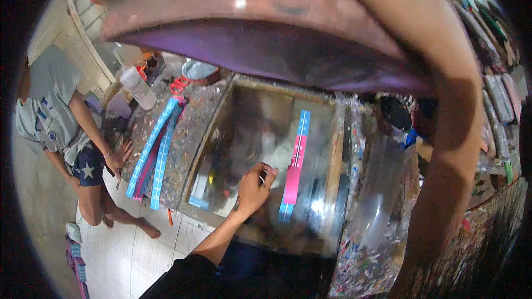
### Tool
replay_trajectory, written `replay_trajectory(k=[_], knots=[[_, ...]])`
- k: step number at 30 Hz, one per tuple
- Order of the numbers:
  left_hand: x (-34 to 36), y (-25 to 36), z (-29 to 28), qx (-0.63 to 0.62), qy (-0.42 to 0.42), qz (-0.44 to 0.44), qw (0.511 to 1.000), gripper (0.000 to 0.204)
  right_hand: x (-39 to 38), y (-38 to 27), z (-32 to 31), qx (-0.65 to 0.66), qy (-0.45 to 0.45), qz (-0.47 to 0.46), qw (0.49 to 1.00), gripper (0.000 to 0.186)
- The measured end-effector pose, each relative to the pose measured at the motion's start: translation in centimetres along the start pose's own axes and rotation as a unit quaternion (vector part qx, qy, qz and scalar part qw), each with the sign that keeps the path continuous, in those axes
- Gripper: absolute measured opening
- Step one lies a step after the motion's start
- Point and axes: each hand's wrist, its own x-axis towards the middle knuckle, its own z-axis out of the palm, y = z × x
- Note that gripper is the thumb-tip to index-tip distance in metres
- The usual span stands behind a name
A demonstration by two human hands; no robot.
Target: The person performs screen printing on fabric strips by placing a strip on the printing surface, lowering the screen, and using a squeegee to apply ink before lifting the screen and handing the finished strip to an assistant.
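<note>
My left hand [255, 189] hung over the glass pane [233, 216], fingers loosely curled with the thumb close to their tips; from my end I couldn't tell whether they met. Just right of it, well within my view, a blue-and-pink strip [295, 169] lay lengthwise on the pane. My right arm [457, 116] rose past a raised, reddish frame [221, 0] with purple mesh [249, 47]; its hand ran off the upper edge, so I couldn't tell its grip. Left of the pane, more blue strips [149, 149] lay on a paint-spattered tabletop [191, 133], near red scissors [177, 84]. Farther left stood a co-worker [52, 99].
</note>
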Motion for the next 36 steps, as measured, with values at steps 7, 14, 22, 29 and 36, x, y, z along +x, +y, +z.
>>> replay_trajectory(k=[7, 14, 22, 29, 36], knots=[[-4.9, 3.0, 5.2, 0.257, -0.087, 0.053, 0.961, 0.045, 0.6, 2.1, -2.0, -0.058, 0.008, 0.067, 0.996, 0.037], [-4.6, -0.8, -3.6, 0.014, 0.215, -0.009, 0.977, 0.039, 4.0, 6.1, 3.0, 0.075, 0.059, 0.017, 0.995, 0.039], [5.4, -13.2, -22.0, -0.350, 0.158, 0.017, 0.923, 0.046, 5.8, 11.5, 5.7, 0.215, -0.001, 0.198, 0.956, 0.037], [-0.7, -13.8, -36.3, -0.008, 0.496, 0.086, 0.864, 0.056, 6.1, 7.1, 1.7, 0.127, -0.005, 0.115, 0.985, 0.063], [-7.9, -0.3, -1.9, 0.041, -0.012, 0.296, 0.954, 0.052, 5.7, 3.0, -0.7, 0.146, -0.024, 0.176, 0.973, 0.063]])
